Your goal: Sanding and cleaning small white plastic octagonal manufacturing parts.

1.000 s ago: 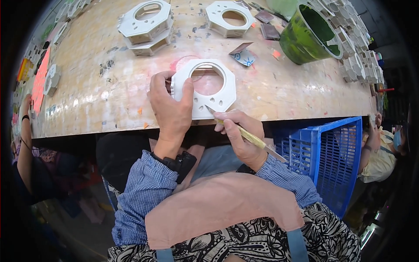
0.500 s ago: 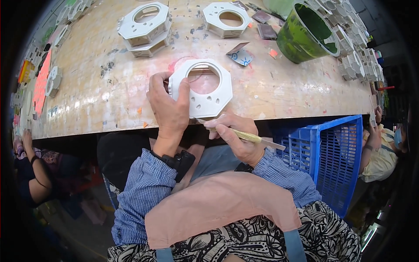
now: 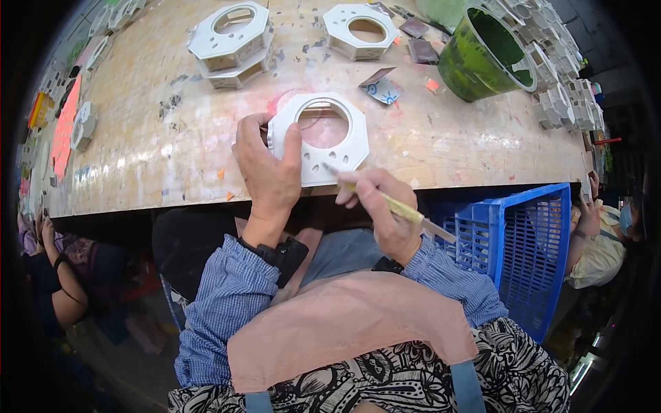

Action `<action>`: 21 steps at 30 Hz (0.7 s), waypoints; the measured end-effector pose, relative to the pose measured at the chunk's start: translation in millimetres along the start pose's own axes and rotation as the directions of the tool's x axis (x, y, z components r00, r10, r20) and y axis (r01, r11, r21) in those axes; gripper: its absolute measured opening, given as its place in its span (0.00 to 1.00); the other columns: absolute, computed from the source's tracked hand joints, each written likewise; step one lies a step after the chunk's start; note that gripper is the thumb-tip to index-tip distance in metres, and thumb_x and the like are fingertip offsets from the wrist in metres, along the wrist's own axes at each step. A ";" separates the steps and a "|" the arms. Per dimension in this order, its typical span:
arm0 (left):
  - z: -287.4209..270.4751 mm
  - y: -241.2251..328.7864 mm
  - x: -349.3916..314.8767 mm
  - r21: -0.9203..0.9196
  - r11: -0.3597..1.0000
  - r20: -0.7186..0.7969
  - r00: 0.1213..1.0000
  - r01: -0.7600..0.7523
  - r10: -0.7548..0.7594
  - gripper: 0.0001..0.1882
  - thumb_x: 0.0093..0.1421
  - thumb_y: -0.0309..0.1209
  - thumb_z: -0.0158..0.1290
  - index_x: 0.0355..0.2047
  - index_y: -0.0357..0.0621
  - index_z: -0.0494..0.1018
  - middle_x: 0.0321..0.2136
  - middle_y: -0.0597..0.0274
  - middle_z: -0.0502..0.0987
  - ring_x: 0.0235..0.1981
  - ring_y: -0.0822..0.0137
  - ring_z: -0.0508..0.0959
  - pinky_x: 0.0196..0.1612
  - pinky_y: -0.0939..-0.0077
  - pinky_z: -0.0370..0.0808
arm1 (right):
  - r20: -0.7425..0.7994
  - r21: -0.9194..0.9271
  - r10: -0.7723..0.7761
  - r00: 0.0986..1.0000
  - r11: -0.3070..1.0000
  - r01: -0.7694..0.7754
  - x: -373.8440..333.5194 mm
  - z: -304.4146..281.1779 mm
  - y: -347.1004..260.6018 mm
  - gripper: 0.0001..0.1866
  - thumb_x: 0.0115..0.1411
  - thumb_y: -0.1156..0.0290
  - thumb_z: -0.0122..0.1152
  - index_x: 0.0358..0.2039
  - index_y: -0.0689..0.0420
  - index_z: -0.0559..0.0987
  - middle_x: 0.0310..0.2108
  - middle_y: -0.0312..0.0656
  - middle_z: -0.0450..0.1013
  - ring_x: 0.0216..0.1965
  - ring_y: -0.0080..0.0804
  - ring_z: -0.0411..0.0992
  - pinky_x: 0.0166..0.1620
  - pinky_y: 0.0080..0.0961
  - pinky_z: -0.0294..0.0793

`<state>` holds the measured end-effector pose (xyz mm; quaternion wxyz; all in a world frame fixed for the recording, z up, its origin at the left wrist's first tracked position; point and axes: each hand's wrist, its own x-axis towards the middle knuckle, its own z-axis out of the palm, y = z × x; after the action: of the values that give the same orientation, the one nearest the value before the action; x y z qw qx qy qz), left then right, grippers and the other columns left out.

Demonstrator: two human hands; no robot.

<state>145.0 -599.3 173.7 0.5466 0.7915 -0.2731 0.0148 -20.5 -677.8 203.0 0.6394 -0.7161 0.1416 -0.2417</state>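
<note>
Tool [image 3: 403,208] higher; over white octagon [image 3: 357,135]

Right fingers [image 3: 372,196] blurred; tip of knife [image 3: 403,209] smeared, contact with white octagonal piece [image 3: 357,134] unclear. Left fingers [image 3: 255,125] partly hidden behind piece. Pale green container [image 3: 441,9] cut off by top edge. Blue crate [image 3: 498,206] partly covered by right sleeve [image 3: 451,283].
</note>
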 end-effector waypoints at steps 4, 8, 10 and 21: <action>0.4 -0.4 0.6 0.023 0.999 -0.007 1.000 -0.027 0.027 0.16 0.54 0.32 0.58 0.39 0.37 0.69 0.33 0.54 0.71 0.35 0.58 0.70 0.43 0.64 0.65 | 0.099 -0.042 -0.025 0.995 0.999 0.029 -1.7 -5.3 0.3 0.13 0.67 0.71 0.48 0.41 0.65 0.78 0.29 0.43 0.75 0.29 0.25 0.73 0.35 0.20 0.73; 0.4 1.1 0.4 0.007 1.000 0.006 1.000 0.005 -0.005 0.16 0.54 0.32 0.58 0.40 0.37 0.69 0.34 0.54 0.71 0.36 0.57 0.70 0.43 0.65 0.66 | -0.014 0.000 0.013 1.000 1.000 -0.013 0.6 -4.1 0.1 0.15 0.69 0.69 0.46 0.43 0.66 0.77 0.29 0.44 0.75 0.31 0.25 0.72 0.37 0.20 0.72; -0.9 2.6 -0.2 0.016 1.000 0.008 1.000 0.008 -0.008 0.16 0.54 0.32 0.58 0.40 0.37 0.69 0.34 0.54 0.71 0.36 0.57 0.70 0.43 0.65 0.66 | -0.005 -0.032 0.038 0.999 0.999 -0.038 0.1 -6.7 0.5 0.14 0.68 0.70 0.46 0.43 0.66 0.77 0.29 0.43 0.74 0.31 0.25 0.72 0.37 0.21 0.72; -0.4 0.7 -1.2 0.006 1.000 0.003 1.000 0.000 0.000 0.17 0.54 0.32 0.58 0.40 0.37 0.69 0.34 0.53 0.71 0.36 0.57 0.70 0.42 0.64 0.67 | 0.123 -0.039 -0.014 0.992 0.999 0.019 2.1 -9.8 -4.7 0.15 0.69 0.70 0.46 0.42 0.66 0.77 0.28 0.42 0.74 0.30 0.24 0.71 0.36 0.20 0.72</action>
<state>143.7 -598.6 174.0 0.5439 0.7930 -0.2742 0.0144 -24.4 -686.5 208.6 0.6302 -0.7435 0.1011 -0.1997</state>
